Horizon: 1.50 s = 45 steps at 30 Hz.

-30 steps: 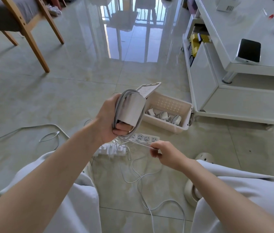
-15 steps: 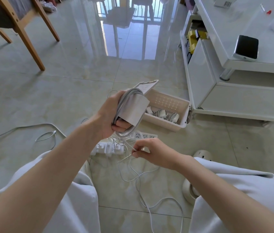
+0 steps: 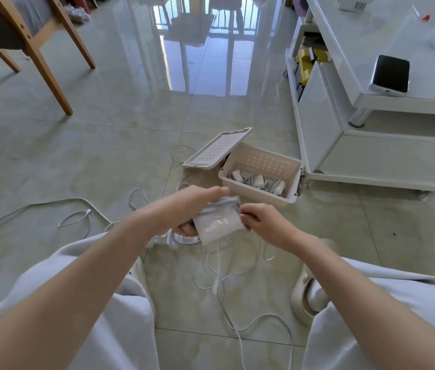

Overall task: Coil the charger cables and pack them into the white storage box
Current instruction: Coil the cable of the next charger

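Clutching white square charger block wound with grey cable (image 3: 217,227) in curled left grip (image 3: 184,212), frame centre. Pinching its right edge with right grip (image 3: 260,222). Just above-right, on floor (image 3: 131,145): open white plastic storage box (image 3: 264,162), coiled chargers (image 3: 257,180) inside.

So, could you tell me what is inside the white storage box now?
Several coiled white chargers lie along the bottom of the white storage box, its lid open. The near wall hides the front of its floor, so I cannot count them.
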Motion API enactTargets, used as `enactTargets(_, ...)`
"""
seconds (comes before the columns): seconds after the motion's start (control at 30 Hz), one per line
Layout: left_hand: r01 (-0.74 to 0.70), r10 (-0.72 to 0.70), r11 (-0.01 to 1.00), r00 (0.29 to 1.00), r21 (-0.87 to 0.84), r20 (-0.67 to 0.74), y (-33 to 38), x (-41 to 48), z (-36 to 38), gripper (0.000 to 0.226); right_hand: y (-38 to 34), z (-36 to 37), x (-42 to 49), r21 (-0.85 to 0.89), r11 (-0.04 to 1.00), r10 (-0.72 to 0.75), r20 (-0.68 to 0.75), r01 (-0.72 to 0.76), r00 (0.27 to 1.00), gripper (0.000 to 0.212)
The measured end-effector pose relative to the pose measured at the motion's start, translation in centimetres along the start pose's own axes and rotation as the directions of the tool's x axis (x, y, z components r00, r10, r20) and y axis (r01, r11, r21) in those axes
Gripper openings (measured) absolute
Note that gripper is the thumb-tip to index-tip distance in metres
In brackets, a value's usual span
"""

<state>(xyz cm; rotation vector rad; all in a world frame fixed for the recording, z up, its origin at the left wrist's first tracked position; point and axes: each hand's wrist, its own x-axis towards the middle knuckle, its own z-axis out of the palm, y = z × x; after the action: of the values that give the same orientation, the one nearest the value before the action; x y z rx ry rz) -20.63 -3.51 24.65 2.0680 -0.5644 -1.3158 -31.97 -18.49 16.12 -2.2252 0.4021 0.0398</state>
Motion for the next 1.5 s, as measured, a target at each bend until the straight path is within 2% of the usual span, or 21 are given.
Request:
enactTargets(0.07,-0.024,0.084,0.94,0.983,0.342,-0.162,-0.7,0.6,0.0,0.044,-0.3,-0.9,0.1,-0.06,0.998,-0.001,-0.064,-0.003,0.998,0.023)
enactTargets(0.13,-0.001,0.166,0.844,0.952,0.537,-0.259,-1.5,1.1,-0.5,0.045,-0.9,-1.4,0.0,-0.119,0.993,-0.017,-0.107,0.004,0.994,0.019)
enactTargets(0.3,-0.03,0.348,0.743,0.871,0.669,-0.347,-2.2,2.2,-1.0,0.042,-3.0,-1.1,-0.7,-0.145,0.989,-0.011,-0.19,-0.017,0.982,0.019)
enactTargets(0.4,-0.066,0.459,0.685,0.812,0.725,-0.36,-2.6,3.0,-0.6,0.045,-3.3,-0.6,-1.0,0.002,0.997,0.079,-0.172,-0.079,0.982,0.02)
enactTargets(0.5,-0.106,0.537,0.682,0.745,0.724,-0.396,-2.4,3.0,-0.5,0.044,-3.6,-0.5,-1.4,0.139,0.984,0.137,-0.185,-0.112,0.973,0.028)
enactTargets(0.6,-0.141,0.599,0.67,0.683,0.729,-0.418,-2.1,2.7,-0.3,0.042,-3.6,-1.3,-1.5,0.177,0.977,0.163,-0.262,-0.118,0.951,0.027)
enactTargets(0.67,-0.17,0.607,0.687,0.668,0.706,-0.43,-2.0,2.7,-0.1,0.043,-3.8,-1.5,-1.7,0.215,0.972,0.152,-0.285,-0.092,0.946,0.026)
enactTargets(0.93,-0.262,0.536,0.824,0.648,0.502,-0.541,-2.0,3.7,0.7,0.037,-6.5,1.5,-3.7,0.349,0.937,0.072,-0.249,0.02,0.966,0.015)
enactTargets(1.0,-0.288,0.477,0.876,0.644,0.387,-0.599,-1.9,4.1,0.6,0.036,-6.8,2.2,-4.1,0.389,0.921,0.075,-0.235,0.023,0.969,0.015)
enactTargets(1.1,-0.357,0.334,0.929,0.701,0.096,-0.63,-1.4,4.3,0.4,0.038,-7.3,3.3,-4.4,0.422,0.906,0.063,-0.192,0.024,0.979,0.017)
enactTargets(1.17,-0.4,0.263,0.91,0.761,-0.109,-0.593,-0.9,4.1,1.0,0.039,-7.3,3.9,-4.4,0.429,0.902,0.042,-0.179,0.04,0.983,0.017)
enactTargets(1.3,-0.409,0.183,0.855,0.813,-0.319,-0.553,-0.2,3.7,2.1,0.041,-7.2,4.4,-4.2,0.44,0.895,-0.001,-0.154,0.07,0.988,0.019)
enactTargets(1.37,-0.423,0.159,0.777,0.849,-0.467,-0.505,-0.2,3.9,2.0,0.051,-7.2,4.4,-4.1,0.471,0.878,-0.018,-0.142,0.084,0.99,0.025)
enactTargets(1.5,-0.416,0.132,0.593,0.895,-0.69,-0.426,-0.1,3.8,1.8,0.051,-6.7,4.0,-3.5,0.513,0.854,-0.013,-0.144,0.086,0.989,0.031)
